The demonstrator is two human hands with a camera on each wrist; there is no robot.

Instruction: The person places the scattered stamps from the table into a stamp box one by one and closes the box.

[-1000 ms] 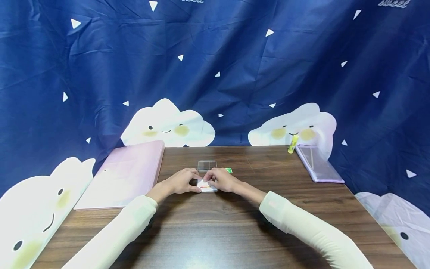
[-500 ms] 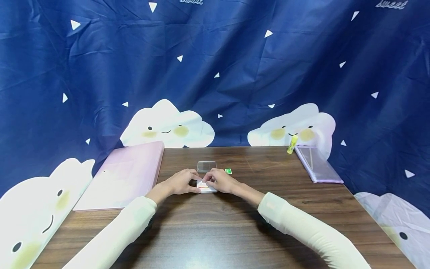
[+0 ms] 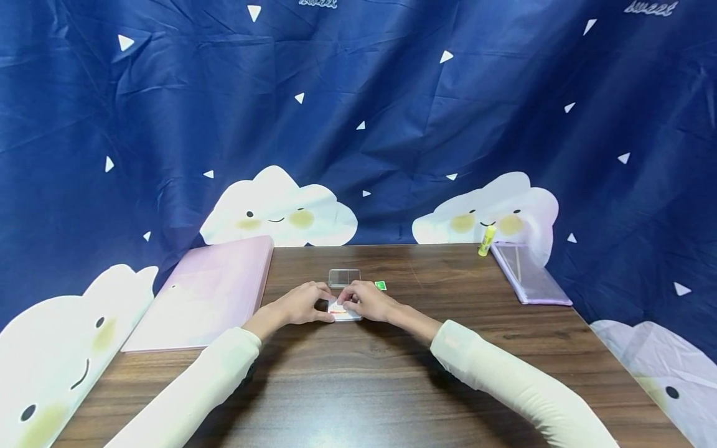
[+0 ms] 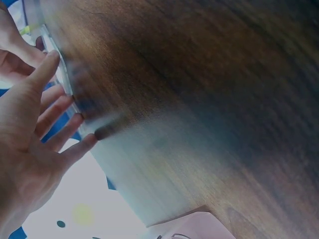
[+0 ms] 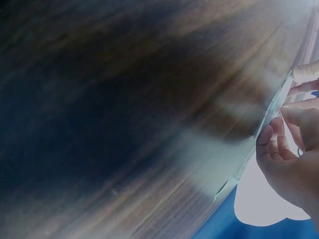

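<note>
A small flat case (image 3: 353, 318) lies on the table between the hands, with a white card (image 3: 338, 308) bearing an orange-red stripe on it. My left hand (image 3: 302, 303) holds the case at its left side, thumb at the near corner and forefinger by the far one. In the left wrist view its other fingers spread loosely past the case edge (image 4: 64, 74). Over the card, thumb and forefinger of my right hand (image 3: 368, 301) come together and pinch at its surface, hiding part of it. Just behind lies a clear rectangular cover (image 3: 344, 277). A small green square (image 3: 381, 285) sits to the right.
A pale pink folder (image 3: 218, 292) covers the table's left side. At the back right stands a yellow glue stick (image 3: 487, 241) beside a clear pouch (image 3: 529, 274) with purple edging. A blue cloud-print curtain (image 3: 358, 124) hangs right behind the wooden table (image 3: 358, 373).
The right hand shifts very slightly over the card, and the green square shows more fully beside it. Both hands otherwise keep their places; the head view drifts a little.
</note>
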